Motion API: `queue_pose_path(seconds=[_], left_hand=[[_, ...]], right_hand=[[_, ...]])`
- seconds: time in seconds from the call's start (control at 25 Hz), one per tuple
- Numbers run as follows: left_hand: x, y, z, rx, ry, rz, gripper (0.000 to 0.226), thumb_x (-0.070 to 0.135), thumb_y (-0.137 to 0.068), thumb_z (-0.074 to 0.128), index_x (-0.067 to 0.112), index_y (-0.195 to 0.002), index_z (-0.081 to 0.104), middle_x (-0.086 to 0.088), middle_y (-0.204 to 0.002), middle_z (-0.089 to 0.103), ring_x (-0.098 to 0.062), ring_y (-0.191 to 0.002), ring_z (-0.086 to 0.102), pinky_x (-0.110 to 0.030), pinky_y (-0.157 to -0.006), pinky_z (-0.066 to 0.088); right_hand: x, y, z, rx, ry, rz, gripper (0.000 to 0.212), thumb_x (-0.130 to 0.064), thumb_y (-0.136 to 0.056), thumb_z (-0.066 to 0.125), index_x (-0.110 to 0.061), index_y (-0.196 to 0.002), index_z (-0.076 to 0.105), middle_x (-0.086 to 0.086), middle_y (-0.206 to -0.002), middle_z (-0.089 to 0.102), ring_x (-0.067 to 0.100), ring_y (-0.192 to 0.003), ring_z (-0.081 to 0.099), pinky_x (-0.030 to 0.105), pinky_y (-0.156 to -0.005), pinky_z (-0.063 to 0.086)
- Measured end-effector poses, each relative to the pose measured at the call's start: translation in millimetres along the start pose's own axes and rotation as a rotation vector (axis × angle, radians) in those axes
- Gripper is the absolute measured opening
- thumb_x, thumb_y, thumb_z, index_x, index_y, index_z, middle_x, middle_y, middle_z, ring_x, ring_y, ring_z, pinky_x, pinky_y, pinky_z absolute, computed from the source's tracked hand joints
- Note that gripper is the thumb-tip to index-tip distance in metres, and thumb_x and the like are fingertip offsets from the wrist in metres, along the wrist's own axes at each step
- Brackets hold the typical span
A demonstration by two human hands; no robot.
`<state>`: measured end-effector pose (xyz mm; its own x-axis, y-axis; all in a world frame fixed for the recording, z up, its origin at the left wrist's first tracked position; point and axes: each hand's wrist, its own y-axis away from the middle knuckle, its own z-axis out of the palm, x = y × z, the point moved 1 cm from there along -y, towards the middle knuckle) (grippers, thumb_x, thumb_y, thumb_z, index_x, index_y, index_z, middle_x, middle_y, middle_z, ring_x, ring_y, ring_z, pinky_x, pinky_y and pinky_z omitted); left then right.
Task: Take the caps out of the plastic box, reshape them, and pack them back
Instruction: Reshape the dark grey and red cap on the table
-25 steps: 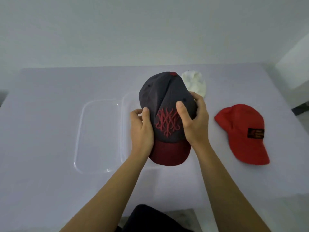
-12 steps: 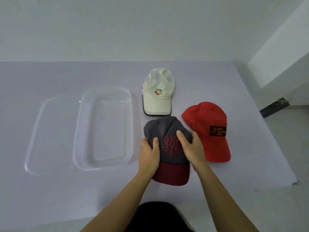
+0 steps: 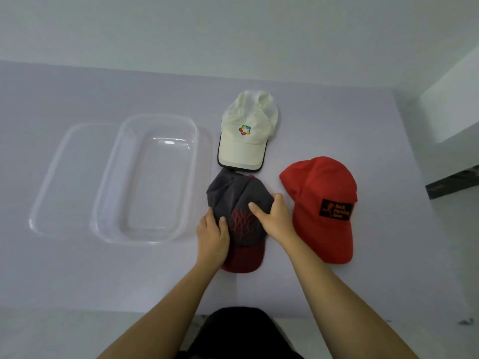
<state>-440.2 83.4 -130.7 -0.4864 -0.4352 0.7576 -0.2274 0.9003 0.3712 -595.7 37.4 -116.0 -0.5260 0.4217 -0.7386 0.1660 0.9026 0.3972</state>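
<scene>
- The grey cap (image 3: 239,200) with a dark red brim lies on the lilac surface (image 3: 103,278), low in the middle of the view. Its brim points to 6 o'clock.
- The left hand (image 3: 212,238) grips the cap's crown at its 8 o'clock side, thumb on the front panel and fingers curled round the edge.
- The right hand (image 3: 276,220) grips the crown at its 3 o'clock side, thumb laid by the red embroidery and fingers wrapped round the fabric.
- The crown looks creased and pushed in between the 2 hands.
- The white cap (image 3: 246,141) lies at 12 o'clock from the grey cap, their edges touching or nearly so.
- The red cap (image 3: 321,182) lies at 3 o'clock, just beside the right hand.
- The clear plastic box (image 3: 103,200) stands at 9 o'clock with no caps in it.
- Its lid (image 3: 59,182) lies flat at the box's 9 o'clock side.
</scene>
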Motion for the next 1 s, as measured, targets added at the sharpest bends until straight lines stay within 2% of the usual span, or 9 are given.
queue_pose_path(seconds=[0.12, 0.28, 0.4, 0.52, 0.68, 0.76, 0.84, 0.92, 1.0], left_hand=[[-5, 5, 5, -0.008, -0.016, 0.064, 0.050, 0.018, -0.100, 0.033, 0.006, -0.147, 0.023, -0.018, -0.139, 0.044, -0.032, -0.127, 0.042, -0.038, -0.107, 0.034], [-16, 23, 5, -0.010, -0.067, 0.193, 0.059, 0.028, -0.101, 0.026, 0.013, -0.150, -0.003, 0.000, -0.159, 0.000, -0.011, -0.146, 0.003, -0.021, -0.116, 0.005], [-30, 42, -1, -0.049, -0.197, 0.513, 0.069, 0.031, -0.093, 0.033, 0.021, -0.149, -0.006, -0.002, -0.157, 0.000, -0.010, -0.146, 0.001, -0.021, -0.117, 0.004], [-50, 52, 3, -0.231, -0.489, 0.706, 0.088, 0.030, -0.077, 0.045, 0.037, -0.149, -0.005, -0.010, -0.159, 0.000, -0.022, -0.146, -0.004, -0.036, -0.115, 0.002], [-53, 51, 14, -0.123, -0.717, 0.790, 0.063, 0.026, -0.082, 0.040, 0.017, -0.143, 0.030, -0.020, -0.149, 0.023, -0.041, -0.137, 0.028, -0.048, -0.100, 0.039], [-58, 50, 17, -0.061, -0.745, 0.863, 0.053, 0.021, -0.088, 0.039, 0.010, -0.139, 0.035, -0.023, -0.145, 0.030, -0.047, -0.130, 0.036, -0.049, -0.096, 0.043], [-64, 51, 14, -0.008, -0.755, 0.939, 0.051, 0.016, -0.090, 0.040, 0.007, -0.139, 0.034, -0.025, -0.144, 0.031, -0.052, -0.128, 0.036, -0.051, -0.097, 0.040], [-65, 50, 10, 0.030, -0.737, 0.986, 0.049, 0.010, -0.090, 0.041, 0.005, -0.138, 0.034, -0.027, -0.143, 0.037, -0.055, -0.125, 0.040, -0.053, -0.096, 0.041], [-52, 49, 5, 0.054, -0.727, 0.980, 0.046, 0.006, -0.087, 0.042, 0.003, -0.133, 0.038, -0.028, -0.135, 0.049, -0.055, -0.119, 0.048, -0.054, -0.089, 0.049]], right_hand=[[-3, -6, 0, 0.004, 0.048, -0.042, 0.059, -0.040, -0.077, 0.073, -0.002, -0.113, 0.046, 0.008, -0.104, 0.057, 0.023, -0.095, 0.056, 0.027, -0.074, 0.041], [-1, 6, 1, 0.077, 0.112, -0.127, 0.073, -0.044, -0.082, 0.065, -0.001, -0.134, 0.037, 0.016, -0.131, 0.042, 0.028, -0.124, 0.040, 0.032, -0.104, 0.034], [14, 39, 0, 0.241, 0.084, -0.317, 0.053, -0.016, -0.090, 0.055, 0.003, -0.135, 0.037, 0.021, -0.135, 0.040, 0.029, -0.127, 0.039, 0.010, -0.106, 0.020], [50, 72, 5, 0.041, 0.143, -0.282, 0.076, 0.015, -0.074, 0.046, 0.000, -0.145, 0.022, 0.011, -0.153, 0.022, 0.019, -0.142, 0.020, 0.008, -0.111, 0.007], [84, 88, 14, -0.187, 0.429, -0.355, 0.082, -0.006, -0.075, 0.040, -0.008, -0.148, 0.004, -0.004, -0.152, -0.005, 0.009, -0.143, -0.002, 0.035, -0.120, 0.008], [82, 90, 18, -0.110, 0.468, -0.373, 0.073, -0.020, -0.082, 0.039, -0.003, -0.147, 0.011, 0.003, -0.153, 0.006, 0.014, -0.143, 0.009, 0.034, -0.119, 0.013], [77, 91, 22, -0.025, 0.553, -0.399, 0.069, -0.027, -0.082, 0.048, 0.006, -0.140, 0.031, 0.018, -0.146, 0.036, 0.025, -0.134, 0.040, 0.037, -0.107, 0.033], [69, 90, 27, 0.032, 0.626, -0.381, 0.060, -0.015, -0.074, 0.065, 0.010, -0.126, 0.049, 0.024, -0.124, 0.060, 0.029, -0.107, 0.065, 0.037, -0.085, 0.053], [58, 90, 28, 0.123, 0.682, -0.428, 0.049, -0.006, -0.071, 0.062, 0.010, -0.118, 0.057, 0.022, -0.109, 0.068, 0.027, -0.087, 0.072, 0.032, -0.069, 0.058]])
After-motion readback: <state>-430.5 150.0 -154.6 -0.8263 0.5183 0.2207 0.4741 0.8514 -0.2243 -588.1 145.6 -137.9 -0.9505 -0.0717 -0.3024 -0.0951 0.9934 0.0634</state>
